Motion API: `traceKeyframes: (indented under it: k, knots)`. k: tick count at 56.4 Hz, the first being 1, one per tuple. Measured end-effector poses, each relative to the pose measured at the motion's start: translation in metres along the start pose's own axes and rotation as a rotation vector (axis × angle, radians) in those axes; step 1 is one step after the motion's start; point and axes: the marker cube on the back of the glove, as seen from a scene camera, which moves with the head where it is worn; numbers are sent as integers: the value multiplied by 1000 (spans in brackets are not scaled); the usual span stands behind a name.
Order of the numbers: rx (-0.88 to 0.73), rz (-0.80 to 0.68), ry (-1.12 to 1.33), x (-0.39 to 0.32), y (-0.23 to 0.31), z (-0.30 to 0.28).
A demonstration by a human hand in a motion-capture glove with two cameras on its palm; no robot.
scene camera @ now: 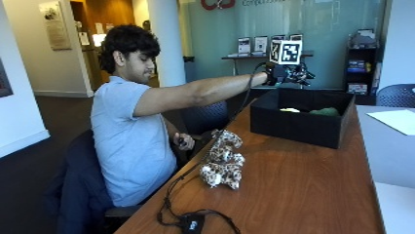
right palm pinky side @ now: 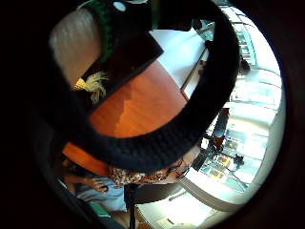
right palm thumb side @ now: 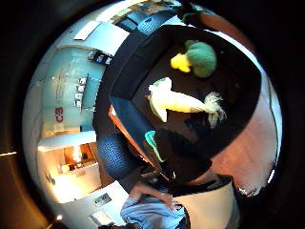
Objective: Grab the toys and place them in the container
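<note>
My gloved right hand (scene camera: 283, 73) is stretched out above the near left corner of the black container (scene camera: 299, 127) on the wooden table. A white plush toy with a yellow fringe (right palm thumb side: 178, 101) and a green and yellow knitted toy (right palm thumb side: 199, 58) lie inside, and both peek over the container's rim in the outside view. Close to my palm is a dark thing with a green edge (right palm thumb side: 164, 150); I cannot tell whether it is held. A leopard-spotted plush toy (scene camera: 221, 161) stands on the table nearer the person.
The wooden table (scene camera: 305, 190) runs from the container toward the camera. A black cable and small box (scene camera: 191, 224) lie near its front edge. White paper (scene camera: 395, 119) lies to the right of the container. The person's bare hand (scene camera: 185, 141) stays low by the table's edge.
</note>
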Motion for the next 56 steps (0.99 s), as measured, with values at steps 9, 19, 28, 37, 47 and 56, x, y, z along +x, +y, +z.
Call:
traceKeyframes:
  k: [9,19,28,37,47,56]
  knots:
    - [78,56,-8,52,50,-20]
    - [106,260,39,133,119,-43]
    - [160,243,26,176,181,-66]
    - [229,204,-44,200,244,-70]
    - [230,222,-102,211,283,-29]
    - [170,256,-108,207,289,28]
